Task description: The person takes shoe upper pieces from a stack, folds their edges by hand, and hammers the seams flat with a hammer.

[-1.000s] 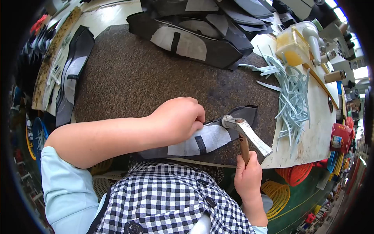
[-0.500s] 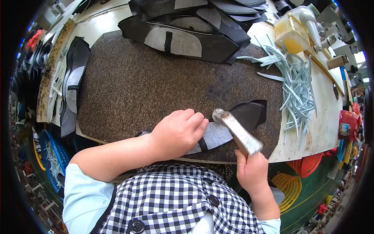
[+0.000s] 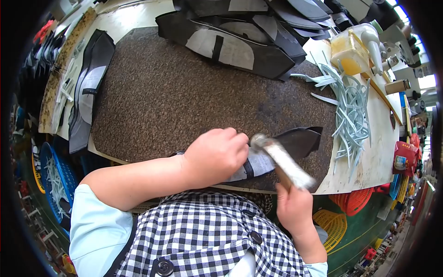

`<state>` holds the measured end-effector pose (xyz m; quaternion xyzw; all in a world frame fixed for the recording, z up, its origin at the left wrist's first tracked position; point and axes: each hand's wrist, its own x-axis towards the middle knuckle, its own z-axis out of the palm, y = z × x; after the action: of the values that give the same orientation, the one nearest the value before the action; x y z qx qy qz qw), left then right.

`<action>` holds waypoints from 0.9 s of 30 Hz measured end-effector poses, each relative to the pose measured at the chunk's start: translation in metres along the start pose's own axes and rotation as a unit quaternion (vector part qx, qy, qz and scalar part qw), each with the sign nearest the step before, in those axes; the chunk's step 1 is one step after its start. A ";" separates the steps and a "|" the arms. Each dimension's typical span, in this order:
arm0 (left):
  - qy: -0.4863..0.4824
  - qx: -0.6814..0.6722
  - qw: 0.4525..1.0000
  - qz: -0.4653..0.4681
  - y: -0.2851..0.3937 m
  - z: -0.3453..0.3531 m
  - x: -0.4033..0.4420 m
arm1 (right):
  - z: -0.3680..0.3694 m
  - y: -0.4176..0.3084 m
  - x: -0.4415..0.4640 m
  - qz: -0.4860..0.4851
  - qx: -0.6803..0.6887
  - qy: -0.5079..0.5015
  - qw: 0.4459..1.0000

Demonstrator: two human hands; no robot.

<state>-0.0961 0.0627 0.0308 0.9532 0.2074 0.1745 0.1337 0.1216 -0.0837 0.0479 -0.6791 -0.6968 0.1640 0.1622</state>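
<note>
My right hand [image 3: 295, 205] is closed round the handle of a hammer [image 3: 288, 164], whose metal looks blurred. The hammer's round face is beside the fingertips of my left hand [image 3: 217, 154], over the upper edge of a black shoe-upper piece [image 3: 297, 142] with a pale grey lining patch [image 3: 259, 162] and a black strip. My left hand has its fingers curled down on this piece, covering its middle. The piece lies near the front edge of a dark speckled work mat [image 3: 184, 92]; its right end shows two layers apart.
Several similar black pieces [image 3: 233, 48] are heaped at the back of the table, and another [image 3: 87, 92] lies at the left. Pale blue strips [image 3: 348, 111] are piled on the right, near a container of yellowish glue [image 3: 349, 53]. Baskets, one blue [image 3: 57, 171] and one yellow [image 3: 331, 226], stand below.
The camera view has shifted slightly. The hammer remains over the piece's edge beside my left fingers and is now more blurred. The piece's right end shows its layers more separated.
</note>
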 end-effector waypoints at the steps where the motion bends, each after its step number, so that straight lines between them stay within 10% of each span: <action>1: 0.022 -0.052 0.998 -0.031 -0.006 0.003 -0.002 | 0.001 -0.003 -0.002 0.034 0.008 -0.007 0.999; 4: 0.033 -0.170 0.979 -0.111 -0.019 0.004 -0.009 | 0.000 -0.008 0.001 0.070 0.030 0.000 0.997; 9: 0.002 0.040 0.999 -0.013 0.005 -0.005 -0.012 | -0.003 -0.013 0.007 0.004 0.060 0.023 0.998; 13: 0.076 -0.128 0.983 -0.105 -0.017 0.002 -0.025 | -0.001 -0.016 0.007 0.034 0.015 -0.034 0.999; 17: 0.003 0.056 0.998 -0.025 0.009 -0.006 -0.026 | -0.004 -0.015 0.009 0.005 0.002 -0.036 0.999; 24: 0.066 -0.174 0.971 -0.152 -0.013 -0.005 -0.038 | -0.001 -0.021 0.010 0.009 -0.001 -0.041 0.999; 27: 0.066 -0.011 0.997 -0.040 -0.007 -0.005 -0.043 | -0.003 -0.022 0.014 -0.013 0.019 -0.016 1.000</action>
<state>-0.1366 0.0506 0.0214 0.9289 0.2521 0.2338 0.1374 0.1033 -0.0706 0.0601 -0.6641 -0.7049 0.1858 0.1658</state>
